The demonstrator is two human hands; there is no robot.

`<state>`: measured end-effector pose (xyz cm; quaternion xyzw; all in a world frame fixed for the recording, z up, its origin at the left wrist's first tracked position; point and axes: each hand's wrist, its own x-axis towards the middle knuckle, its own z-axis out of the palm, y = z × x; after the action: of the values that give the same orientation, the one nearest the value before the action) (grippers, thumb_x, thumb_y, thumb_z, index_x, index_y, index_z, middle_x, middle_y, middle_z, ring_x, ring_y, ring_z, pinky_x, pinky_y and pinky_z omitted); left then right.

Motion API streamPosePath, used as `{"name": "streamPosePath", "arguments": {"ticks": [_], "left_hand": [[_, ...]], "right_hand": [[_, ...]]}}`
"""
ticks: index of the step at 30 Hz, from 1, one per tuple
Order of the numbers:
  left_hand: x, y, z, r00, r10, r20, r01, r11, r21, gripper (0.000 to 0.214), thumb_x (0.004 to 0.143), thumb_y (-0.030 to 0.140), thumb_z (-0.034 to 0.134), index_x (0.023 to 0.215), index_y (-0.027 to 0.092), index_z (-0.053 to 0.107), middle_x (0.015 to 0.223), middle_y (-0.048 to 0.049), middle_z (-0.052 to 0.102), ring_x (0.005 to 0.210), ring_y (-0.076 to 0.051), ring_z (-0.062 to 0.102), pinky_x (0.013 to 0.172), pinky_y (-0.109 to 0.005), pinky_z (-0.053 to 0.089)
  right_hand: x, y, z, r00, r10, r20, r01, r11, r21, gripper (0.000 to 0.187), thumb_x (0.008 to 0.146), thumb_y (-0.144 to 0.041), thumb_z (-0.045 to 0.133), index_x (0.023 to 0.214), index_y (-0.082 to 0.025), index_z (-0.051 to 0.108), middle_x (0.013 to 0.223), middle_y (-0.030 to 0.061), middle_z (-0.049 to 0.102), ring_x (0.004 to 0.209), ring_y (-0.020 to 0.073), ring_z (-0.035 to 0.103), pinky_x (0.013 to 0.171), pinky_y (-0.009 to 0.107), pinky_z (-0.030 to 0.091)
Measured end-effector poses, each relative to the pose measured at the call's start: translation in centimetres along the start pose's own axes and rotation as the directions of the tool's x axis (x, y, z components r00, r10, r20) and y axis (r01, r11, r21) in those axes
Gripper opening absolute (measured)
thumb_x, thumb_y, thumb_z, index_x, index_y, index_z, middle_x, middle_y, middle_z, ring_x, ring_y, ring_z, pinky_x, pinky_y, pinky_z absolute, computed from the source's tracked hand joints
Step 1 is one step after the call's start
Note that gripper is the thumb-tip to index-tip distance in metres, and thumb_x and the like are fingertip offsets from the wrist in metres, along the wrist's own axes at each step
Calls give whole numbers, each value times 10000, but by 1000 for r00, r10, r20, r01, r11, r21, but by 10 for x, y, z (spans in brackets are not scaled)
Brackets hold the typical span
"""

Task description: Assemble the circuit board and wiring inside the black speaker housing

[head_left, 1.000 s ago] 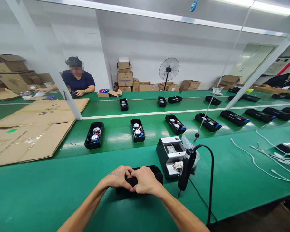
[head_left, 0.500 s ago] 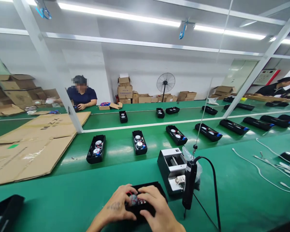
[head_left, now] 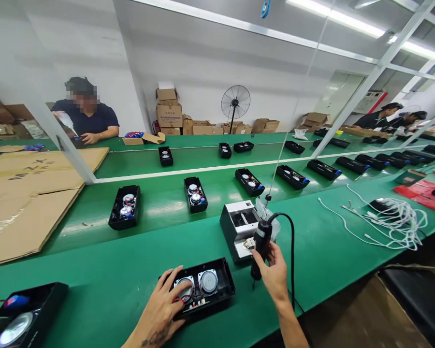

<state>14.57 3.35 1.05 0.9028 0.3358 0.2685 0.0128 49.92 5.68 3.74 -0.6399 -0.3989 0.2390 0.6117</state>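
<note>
Right hand [head_left: 273, 276] grasping the hanging driver [head_left: 263, 237], lower right of centre!
Left hand [head_left: 162, 300] spread, unclenched, over the black housing [head_left: 219, 302]; red wires [head_left: 179, 300] could snag if fingers drag.

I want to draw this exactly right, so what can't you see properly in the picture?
In the head view:
Part of the left speaker: hidden by the left hand.
Rest of the lower-left black box: cut off by the picture's edges.
Thing by the far-left person's hand: too small.
Print on the stacked carton: too small to read.
</note>
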Motion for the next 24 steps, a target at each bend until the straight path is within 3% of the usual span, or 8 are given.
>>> {"name": "streamPosePath", "arguments": {"ticks": [4,7,9,13,17,24], "left_hand": [[-1,-1,2,999,20,-45,-19,1000,18,244,738,336,915,736,261,683,1294,19,758,1506,-335,453,1272,-500,273],[-1,-1,4,996,5,-88,-6,1000,-18,292,728,363,934,706,261,661,1274,27,769,1479,-324,484,1272,-469,270],[0,-1,6,992,-7,-127,1,999,-50,329,733,387,933,686,257,634,1256,23,776,1466,-325,492,1274,-461,261],[9,6,7,990,-11,-137,8,1000,-23,277,816,359,858,703,255,627,1216,9,784,1433,-333,508,1222,-486,314],[19,11,6,992,25,-124,-19,999,51,208,840,268,795,718,256,627,1232,15,775,1407,-343,505,1157,-498,362],[6,-9,22,988,99,-120,-84,989,125,223,800,316,824,710,266,626,1269,8,760,1430,-365,500,1160,-521,386]], "right_hand": [[-14,-3,4,996,-35,78,22,986,163,480,814,-499,835,1127,-184,655,683,-19,677,549,188,618,564,336,550],[-12,-14,2,992,-47,114,12,957,289,447,828,-493,843,1070,-206,601,590,-72,588,439,149,520,463,296,450],[-2,-27,-2,996,-72,45,54,944,327,425,850,-483,837,1038,-227,554,569,-94,560,446,139,513,488,286,441],[22,-57,-5,971,-190,-144,234,877,419,429,919,-412,786,1196,-247,503,593,-116,556,485,137,522,551,291,461],[39,-70,9,951,-266,-159,305,895,326,402,906,-430,764,1131,-239,492,574,-114,564,478,147,540,578,321,484],[34,-71,21,969,-245,38,237,960,150,376,838,-497,804,981,-234,577,545,-77,549,442,164,523,501,330,493]]}}
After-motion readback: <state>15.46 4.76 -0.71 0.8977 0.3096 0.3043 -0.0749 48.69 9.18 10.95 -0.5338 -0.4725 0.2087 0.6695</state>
